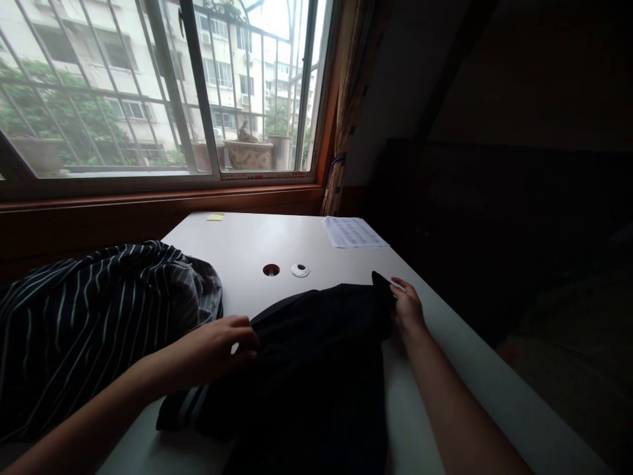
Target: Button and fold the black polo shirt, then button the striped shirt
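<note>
A black shirt [316, 356] lies spread over the white table [242, 241], its lower part running out of view at the bottom. Two pale stripes cross its sleeve end at the lower left. My left hand [230, 346] has thumb and fingers closed on the shirt's left edge. On the far right, my right hand [408, 307] pinches the cloth beside a raised pointed flap that looks like a collar tip. Dark folds hide some of the fingertips. Left of the shirt rests a bunched dark cloth with white stripes [99, 297].
Printed sheets [353, 232] lie at the table's back right, and a yellow sticky note [215, 216] at its back left. A round cable hole [271, 270] and its white cap [299, 270] sit mid-table. Behind stand a barred window [257, 99] and a tied curtain [341, 132].
</note>
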Tool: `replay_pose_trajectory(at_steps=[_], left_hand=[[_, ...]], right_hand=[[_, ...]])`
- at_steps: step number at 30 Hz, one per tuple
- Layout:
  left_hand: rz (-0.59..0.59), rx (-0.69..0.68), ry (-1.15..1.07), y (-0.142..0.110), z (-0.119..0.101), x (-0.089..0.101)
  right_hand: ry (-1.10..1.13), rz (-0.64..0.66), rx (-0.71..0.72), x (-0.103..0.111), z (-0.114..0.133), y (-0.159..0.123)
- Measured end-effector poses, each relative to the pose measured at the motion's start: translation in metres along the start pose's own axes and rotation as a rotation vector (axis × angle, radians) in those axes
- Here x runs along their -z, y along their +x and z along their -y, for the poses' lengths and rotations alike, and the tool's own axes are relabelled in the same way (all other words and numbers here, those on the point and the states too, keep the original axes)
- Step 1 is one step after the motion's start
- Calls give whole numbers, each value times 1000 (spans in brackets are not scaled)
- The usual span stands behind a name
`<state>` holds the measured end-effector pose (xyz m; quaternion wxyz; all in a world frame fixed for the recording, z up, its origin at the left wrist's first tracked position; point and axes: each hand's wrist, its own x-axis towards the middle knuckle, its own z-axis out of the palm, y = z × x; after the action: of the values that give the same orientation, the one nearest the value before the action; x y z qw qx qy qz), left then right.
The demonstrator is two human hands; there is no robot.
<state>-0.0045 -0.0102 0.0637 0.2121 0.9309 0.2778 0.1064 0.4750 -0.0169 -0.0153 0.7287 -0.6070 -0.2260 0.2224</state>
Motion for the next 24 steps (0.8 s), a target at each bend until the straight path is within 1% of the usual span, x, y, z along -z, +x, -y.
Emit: replay_pose_trajectory(at_steps=[2, 4, 6, 9, 11, 13, 14, 15, 17, 18, 20, 22, 23, 24], left_hand=[[-87, 92, 49, 14, 11, -8], [-111, 171, 18, 24, 22, -16], [-55, 238, -92, 29, 30, -22], [31, 323, -252, 30, 33, -27], [35, 359, -345, 31, 33, -28], [10, 368, -447, 31, 33, -28], [-28, 364, -490, 31, 33, -26], [-87, 353, -524, 31, 32, -24], [-262, 325, -567, 31, 29, -16], [-368, 312, -583, 31, 26, -10], [-575, 292, -622, 30, 18, 4], [-750, 278, -663, 30, 7, 17], [-810, 270, -670, 31, 1, 22], [-838, 256, -666, 31, -5, 25]], right_hand=[[-22, -4, 19, 0, -1, 1], [-57, -7, 51, 1, -3, 2], [-107, -9, 96, 1, -3, 2], [-202, -30, 199, -1, 2, -4], [-258, -51, 286, -5, 9, -13], [-341, -26, 435, -12, 18, -28], [-405, 21, 544, -17, 23, -37], [-468, 96, 657, -22, 28, -47], [-552, 306, 825, -32, 36, -68], [-566, 430, 869, -37, 38, -80], [-559, 671, 889, -46, 42, -102], [-512, 869, 830, -55, 45, -123], [-476, 956, 783, -59, 46, -134], [-436, 1036, 730, -62, 47, -143]])
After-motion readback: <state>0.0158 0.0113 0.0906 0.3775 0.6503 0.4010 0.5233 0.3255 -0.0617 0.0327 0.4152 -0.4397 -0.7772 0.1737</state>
